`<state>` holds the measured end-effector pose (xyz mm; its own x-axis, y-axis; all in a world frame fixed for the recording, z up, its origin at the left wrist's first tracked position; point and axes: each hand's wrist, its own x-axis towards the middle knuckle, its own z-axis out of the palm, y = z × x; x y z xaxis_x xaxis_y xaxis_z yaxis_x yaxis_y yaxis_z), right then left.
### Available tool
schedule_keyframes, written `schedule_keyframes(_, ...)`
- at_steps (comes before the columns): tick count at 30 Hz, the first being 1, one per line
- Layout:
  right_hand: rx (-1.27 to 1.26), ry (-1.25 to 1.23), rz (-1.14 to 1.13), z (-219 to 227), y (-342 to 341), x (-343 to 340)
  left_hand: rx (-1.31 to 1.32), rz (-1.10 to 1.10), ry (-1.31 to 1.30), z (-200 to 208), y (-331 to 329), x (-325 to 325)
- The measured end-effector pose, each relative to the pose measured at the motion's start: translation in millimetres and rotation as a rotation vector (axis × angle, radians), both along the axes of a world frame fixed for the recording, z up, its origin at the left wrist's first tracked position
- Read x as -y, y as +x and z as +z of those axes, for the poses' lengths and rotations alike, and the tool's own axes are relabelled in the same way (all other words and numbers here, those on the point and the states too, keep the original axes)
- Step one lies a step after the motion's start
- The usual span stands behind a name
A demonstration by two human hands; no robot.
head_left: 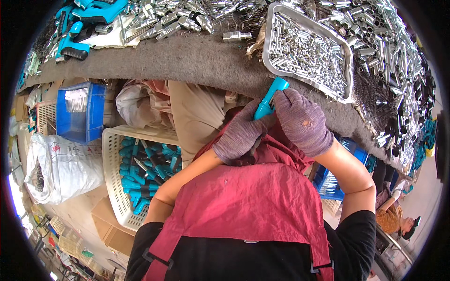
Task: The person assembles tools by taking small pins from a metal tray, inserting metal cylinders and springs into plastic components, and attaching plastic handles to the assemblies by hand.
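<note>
Both hands wear greyish-purple knit gloves and meet over my lap at the bench's front edge. My left hand (241, 136) is closed around the lower end of a teal plastic tool housing (268, 100), which stands tilted with its top end up toward the bench. Against the housing's right side, my right hand (302, 122) has its fingers pressed together; whatever they pinch is hidden. Just beyond the hands, a metal tray (349, 70) holds many small silver pins or screws. A lone silver metal fitting (236, 36) lies on the grey bench cover (187, 58).
Teal pistol-shaped tools (75, 47) lie at the far left, near piled metal fittings (173, 21). Silver tubes (375, 44) heap at the right. Below the bench stand a white crate (110, 173) of teal tools, a blue bin (70, 124) and a white sack (70, 164). Another person (391, 215) is at far right.
</note>
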<state>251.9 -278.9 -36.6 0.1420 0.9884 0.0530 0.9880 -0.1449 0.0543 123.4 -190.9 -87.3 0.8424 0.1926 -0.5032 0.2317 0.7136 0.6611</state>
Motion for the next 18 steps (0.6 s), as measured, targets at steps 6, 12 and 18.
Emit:
schedule_keyframes(6,-0.124,0.034,0.009,1.9,15.3,-6.1,0.058,-0.043,0.017,0.0,-3.4,-10.7)
schedule_keyframes(12,0.031,0.05,0.073,-5.7,4.9,19.2,0.135,-0.197,0.705,5.4,-1.4,-9.1)
schedule_keyframes(18,-0.361,-0.177,-0.015,33.2,11.9,10.4,0.287,-0.316,0.419,-21.2,-24.0,3.7)
